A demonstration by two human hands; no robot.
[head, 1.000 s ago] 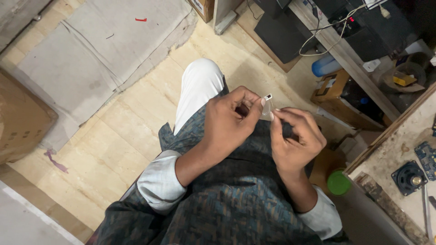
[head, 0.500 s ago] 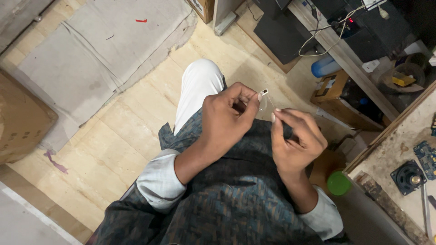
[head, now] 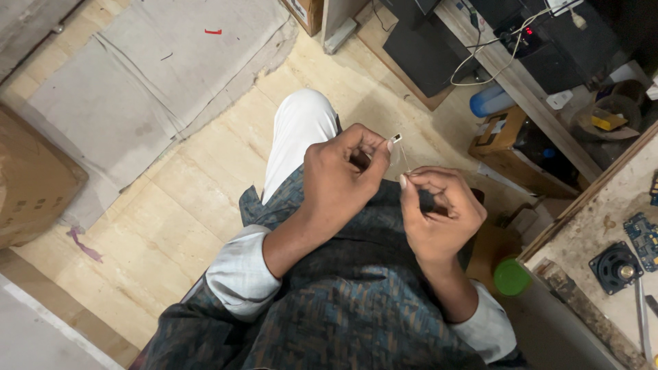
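- The left hand (head: 339, 179) pinched a tiny dark part with a pale face (head: 396, 138) between thumb and fingertips, raised in front of the person's chest, above the lap.
- The right hand (head: 439, 209) was curled, thumb and forefinger pressed together on what looked like a thin pale strand (head: 404, 159) running up toward the small part; the two hands were near each other but not touching.
- Both grips were tight pinches; neither hand was slack or spread.
- To do this fine work well, I judged that the left hand should keep the part steady and turned toward the eyes, while the right hand drew the strand gently and in line, so as not to snap it or tug the part loose.
- Bracing the wrists against the patterned shirt (head: 343, 322) or the knee in white trousers (head: 298, 133) would likely have steadied both hands.
- The small part was too tiny to identify, and the strand was faint enough that I could not be sure where it joined.
- The right palm faced away, so anything else inside it was hidden.
- At the right edge a workbench (head: 603, 226) was cut off, with a round black speaker (head: 615, 267) and a blue circuit board (head: 643, 233) on it; a green lid (head: 511, 277) sat below.
- A cardboard box (head: 34, 179) lay on the wooden floor (head: 185, 185) at the left, partly out of frame.
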